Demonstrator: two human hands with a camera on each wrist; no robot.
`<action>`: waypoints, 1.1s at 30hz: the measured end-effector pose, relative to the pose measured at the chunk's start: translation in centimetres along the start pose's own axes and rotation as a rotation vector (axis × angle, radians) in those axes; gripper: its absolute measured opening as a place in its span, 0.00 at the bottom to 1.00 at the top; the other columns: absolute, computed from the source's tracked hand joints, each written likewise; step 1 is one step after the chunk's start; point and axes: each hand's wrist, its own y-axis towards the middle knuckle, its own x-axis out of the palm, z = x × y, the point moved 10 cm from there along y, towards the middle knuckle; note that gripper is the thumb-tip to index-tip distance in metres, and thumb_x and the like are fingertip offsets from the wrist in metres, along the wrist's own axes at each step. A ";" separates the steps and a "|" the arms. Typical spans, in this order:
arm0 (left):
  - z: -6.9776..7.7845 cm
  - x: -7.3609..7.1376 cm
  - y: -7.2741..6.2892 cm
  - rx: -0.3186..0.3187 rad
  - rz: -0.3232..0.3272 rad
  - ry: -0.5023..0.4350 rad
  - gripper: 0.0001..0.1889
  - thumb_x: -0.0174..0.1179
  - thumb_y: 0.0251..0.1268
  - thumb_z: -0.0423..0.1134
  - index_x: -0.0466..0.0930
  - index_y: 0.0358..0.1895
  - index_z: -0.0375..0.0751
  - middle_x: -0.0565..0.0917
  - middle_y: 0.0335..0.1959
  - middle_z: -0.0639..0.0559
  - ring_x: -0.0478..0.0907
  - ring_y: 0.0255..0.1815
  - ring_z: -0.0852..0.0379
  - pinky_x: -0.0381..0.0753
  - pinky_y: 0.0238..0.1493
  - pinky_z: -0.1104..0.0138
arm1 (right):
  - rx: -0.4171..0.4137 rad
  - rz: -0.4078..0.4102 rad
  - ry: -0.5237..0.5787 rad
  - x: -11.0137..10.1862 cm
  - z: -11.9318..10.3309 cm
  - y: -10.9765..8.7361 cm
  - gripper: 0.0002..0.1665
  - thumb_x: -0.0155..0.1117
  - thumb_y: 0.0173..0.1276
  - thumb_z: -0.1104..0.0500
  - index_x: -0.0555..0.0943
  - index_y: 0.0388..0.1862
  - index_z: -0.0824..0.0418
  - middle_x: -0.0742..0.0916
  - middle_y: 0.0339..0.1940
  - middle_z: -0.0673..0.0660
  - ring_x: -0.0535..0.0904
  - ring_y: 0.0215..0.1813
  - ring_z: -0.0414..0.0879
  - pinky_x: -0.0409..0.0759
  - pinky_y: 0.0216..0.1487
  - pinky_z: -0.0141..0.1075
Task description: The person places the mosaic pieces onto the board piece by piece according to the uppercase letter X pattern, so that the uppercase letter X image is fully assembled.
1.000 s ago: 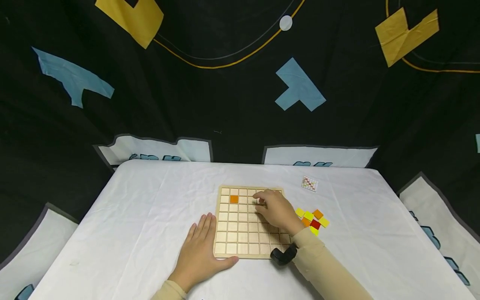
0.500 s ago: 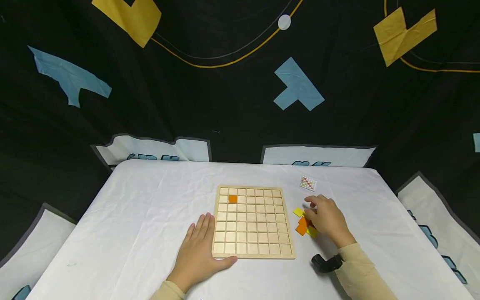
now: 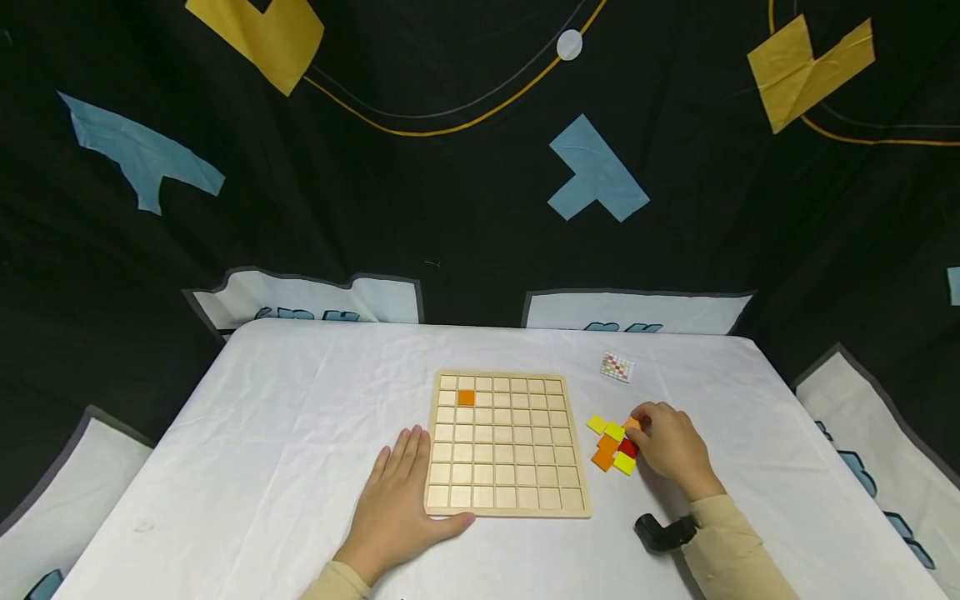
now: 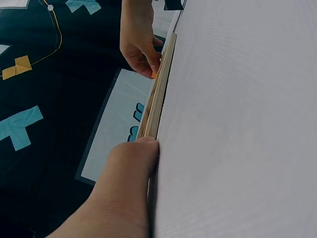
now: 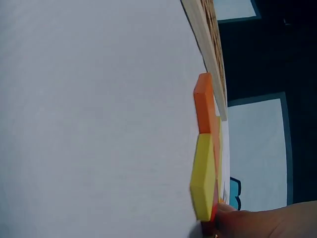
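A square wooden grid board (image 3: 492,451) lies on the table, one orange tile (image 3: 466,398) set in its upper left part. Along its left edge rests my left hand (image 3: 396,500), fingers straight, thumb (image 4: 143,148) at the front left corner. Right of the board is a small cluster of tiles: yellow (image 3: 596,424), orange (image 3: 602,459), red (image 3: 627,448) and another yellow tile (image 5: 204,178) nearest the right wrist camera. At the cluster's far right side my right hand (image 3: 675,443) pinches an orange tile (image 3: 632,423) between thumb and fingertips, which partly cover it.
A small card (image 3: 617,367) with a coloured grid pattern lies behind the tiles. White cloth (image 3: 300,400) covers the table, and a dark curtain (image 3: 480,217) hangs behind it. A black wrist mount (image 3: 663,533) sticks out from the right sleeve.
My right hand has moved right from over the board to the tiles, then down to the orange one it now pinches. My left hand has stayed at the board's edge.
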 end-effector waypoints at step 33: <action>0.1 -0.5 -0.1 0.010 0.022 0.006 0.66 0.54 0.45 0.83 0.53 0.77 0.31 0.55 0.80 0.39 0.48 0.82 0.44 0.49 0.80 0.47 | -0.319 -0.059 0.370 6.0 -18.9 1.1 0.09 0.68 0.68 0.56 0.83 0.46 0.49 0.84 0.33 0.47 0.76 0.35 0.41 0.77 0.41 0.37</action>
